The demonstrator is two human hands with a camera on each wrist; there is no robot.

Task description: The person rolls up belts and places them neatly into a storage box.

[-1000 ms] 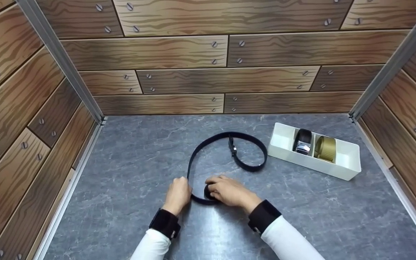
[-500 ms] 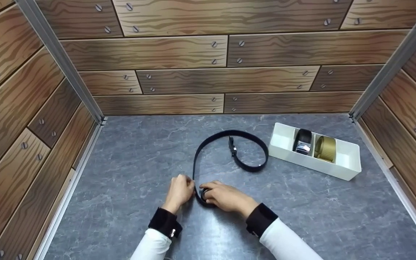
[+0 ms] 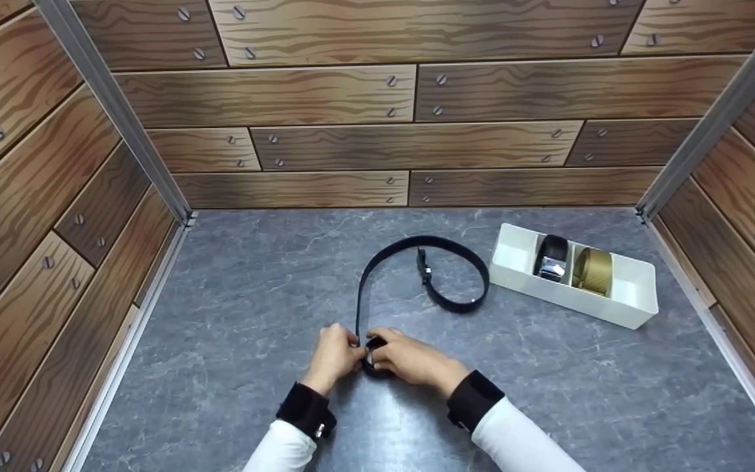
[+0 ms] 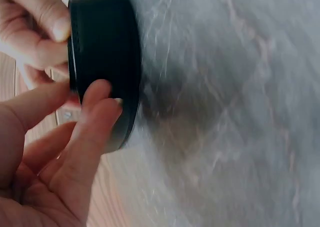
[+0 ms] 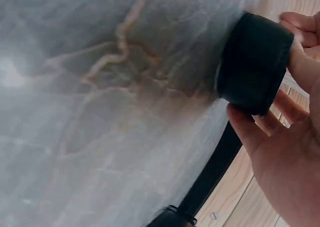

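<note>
A black belt [image 3: 459,306] stands on its edge on the grey surface, one end wound into a small coil [image 4: 105,37]. My right hand [image 3: 413,357] grips this coil, with fingers and thumb around its edge in the right wrist view. Just left of it, my left hand [image 3: 335,354] pinches the strap where it meets the coil. In the left wrist view, its fingertips lie against the coil's outer face. From there the unrolled strap [image 3: 367,272] curves away and loops right, ending in a part with a silver bit [image 3: 424,269], perhaps the buckle.
A white divided box [image 3: 567,298] stands to the right, near the belt's loop. It holds a rolled dark belt [image 3: 551,252] with a shiny buckle and a rolled gold-coloured belt [image 3: 592,270]. Wood-patterned walls [image 3: 325,144] enclose the back and sides.
The left hand has shifted slightly right, closer to the right hand, and now meets the coil. The near strap has moved right with it. The far loop and box stay about where they were.
</note>
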